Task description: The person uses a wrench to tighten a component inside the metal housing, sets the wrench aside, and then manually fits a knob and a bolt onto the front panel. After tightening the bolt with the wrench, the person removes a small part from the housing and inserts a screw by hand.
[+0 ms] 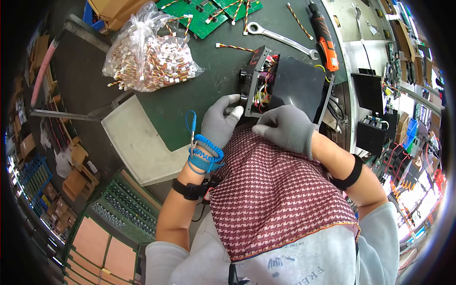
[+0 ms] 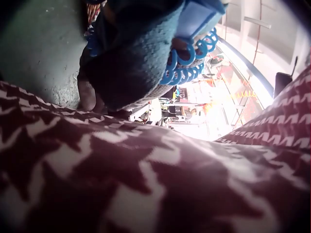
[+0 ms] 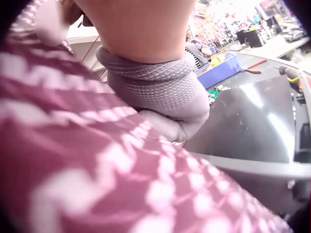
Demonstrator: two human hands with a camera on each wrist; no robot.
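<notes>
A black boxy device [image 1: 299, 85] with an open side showing coloured wires lies on the green mat. My gloved left hand [image 1: 221, 118] is at its front panel, index finger and thumb around the lower black knob [image 1: 243, 99]. Against the device's near edge is my gloved right hand [image 1: 287, 128], its fingers bent; whether they grip anything is hidden. The left wrist view shows the left glove [image 2: 131, 58] dark, with its fingertips mostly hidden. In the right wrist view, the right glove [image 3: 165, 97] is beside the glossy black panel [image 3: 248, 121].
A plastic bag of small connector cables [image 1: 152, 61] lies at the upper left. Green circuit boards [image 1: 199, 16], a wrench [image 1: 282, 40] and an orange-black power screwdriver [image 1: 324, 40] lie beyond the device. A blue coiled cord [image 1: 209, 145] hangs at my left wrist.
</notes>
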